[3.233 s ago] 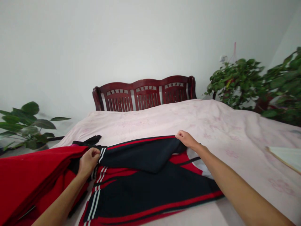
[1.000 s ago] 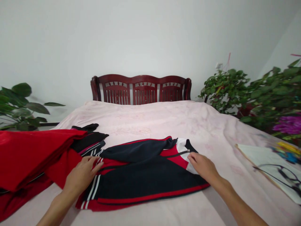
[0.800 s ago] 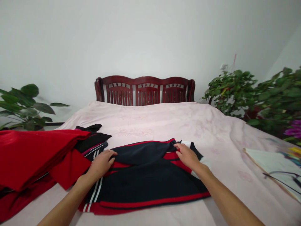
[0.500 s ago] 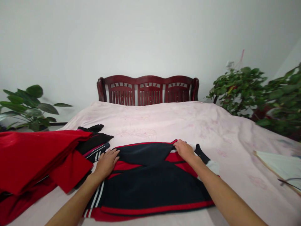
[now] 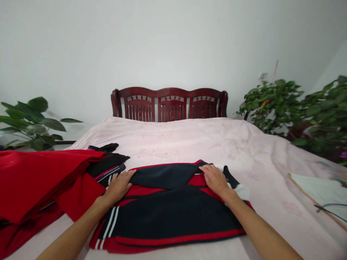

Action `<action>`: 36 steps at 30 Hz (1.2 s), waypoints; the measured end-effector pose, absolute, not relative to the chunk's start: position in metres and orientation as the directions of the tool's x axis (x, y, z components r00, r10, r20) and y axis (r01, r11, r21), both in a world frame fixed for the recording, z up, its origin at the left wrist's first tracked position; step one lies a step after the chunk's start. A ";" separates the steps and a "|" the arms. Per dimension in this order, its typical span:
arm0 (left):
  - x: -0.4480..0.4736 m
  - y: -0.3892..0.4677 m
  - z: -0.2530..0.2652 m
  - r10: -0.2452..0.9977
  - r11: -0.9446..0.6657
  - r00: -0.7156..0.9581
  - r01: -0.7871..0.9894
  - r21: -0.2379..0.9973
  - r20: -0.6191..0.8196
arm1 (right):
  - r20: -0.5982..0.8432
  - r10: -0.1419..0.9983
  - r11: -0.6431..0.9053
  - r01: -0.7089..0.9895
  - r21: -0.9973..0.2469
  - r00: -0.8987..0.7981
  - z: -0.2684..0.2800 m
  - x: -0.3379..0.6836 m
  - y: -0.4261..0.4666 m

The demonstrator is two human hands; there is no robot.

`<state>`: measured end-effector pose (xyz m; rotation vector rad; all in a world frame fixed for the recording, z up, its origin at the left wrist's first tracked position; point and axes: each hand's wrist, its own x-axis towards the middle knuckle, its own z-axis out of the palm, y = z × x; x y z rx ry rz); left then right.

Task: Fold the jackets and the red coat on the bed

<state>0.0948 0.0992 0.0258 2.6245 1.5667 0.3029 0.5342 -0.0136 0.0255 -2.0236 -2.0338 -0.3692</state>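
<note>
A navy and red jacket (image 5: pixel 173 213) lies flat on the bed, its sleeves folded in across the body. White stripes (image 5: pixel 110 222) run along its band at the left end, and a white and dark collar (image 5: pixel 236 182) sticks out at the right. My left hand (image 5: pixel 120 184) rests open on the far left part of the jacket, fingers stretched over the far sleeve's end. At the other end of that far sleeve (image 5: pixel 162 176), my right hand (image 5: pixel 215 178) lies palm down, fingers stretched and apart, touching the cloth.
Left of the jacket is a heap of red cloth (image 5: pixel 40 177) with dark garments (image 5: pixel 108 163) beneath. A pale sheet-like item (image 5: pixel 320 191) with a thin dark object lies at right. Beyond the pink bedspread (image 5: pixel 168 139) stands a wooden headboard (image 5: pixel 173 104), with plants (image 5: pixel 271 104) at the sides.
My right hand has loosened from a pinch at the far sleeve and now lies flatter on it. My left hand has shifted slightly left, and the view has moved a little.
</note>
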 end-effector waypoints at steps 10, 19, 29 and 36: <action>0.087 0.117 0.026 0.923 -0.376 0.370 0.806 0.457 0.106 | 0.254 0.943 -0.211 0.977 -0.040 0.215 0.028 0.547 0.009; 0.114 0.101 0.041 0.924 -0.361 0.329 0.918 0.164 0.196 | 0.320 0.935 -0.156 0.988 -0.022 0.155 0.034 0.546 0.004; 0.152 0.092 0.032 0.817 -0.576 0.536 0.754 0.317 0.210 | 0.349 0.830 0.461 0.887 0.011 -0.436 0.028 0.477 -0.001; 0.138 0.099 0.029 0.827 -0.554 0.540 0.739 0.384 0.155 | 0.358 0.933 0.136 0.882 -0.451 0.039 0.037 0.479 0.025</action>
